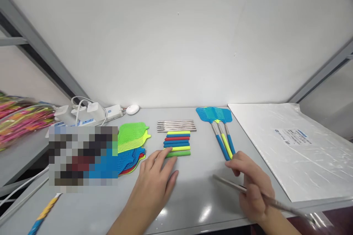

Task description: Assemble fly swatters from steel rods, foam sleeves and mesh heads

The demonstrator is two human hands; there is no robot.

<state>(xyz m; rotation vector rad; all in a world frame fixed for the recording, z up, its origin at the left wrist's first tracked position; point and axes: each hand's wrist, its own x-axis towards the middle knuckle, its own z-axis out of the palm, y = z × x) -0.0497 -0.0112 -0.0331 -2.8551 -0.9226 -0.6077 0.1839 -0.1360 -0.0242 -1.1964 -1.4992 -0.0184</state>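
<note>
On table [194,183]: swatter heads [132,132] left, row of handle grips [177,138] centre, metal rods [176,126] just behind grips. Fly swatters [226,146] right of both, heads toward wall [176,44]. Flat package [264,147] far right. Power strip [114,111] back left. Left hand [156,174] at grips' near left end; right hand [255,187] before fly swatters, single rod [230,184] in it.

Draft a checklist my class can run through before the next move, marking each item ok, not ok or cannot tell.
1. Metal rod held in the right hand: ok.
2. Left hand closed around one of the coloured handles: not ok, it lies open at the nearest ones.
3. Row of rods lying behind those handles: ok.
4. Swatter heads loose to their left: ok.
5. Right hand clear of the joined swatters: cannot tell.
</note>
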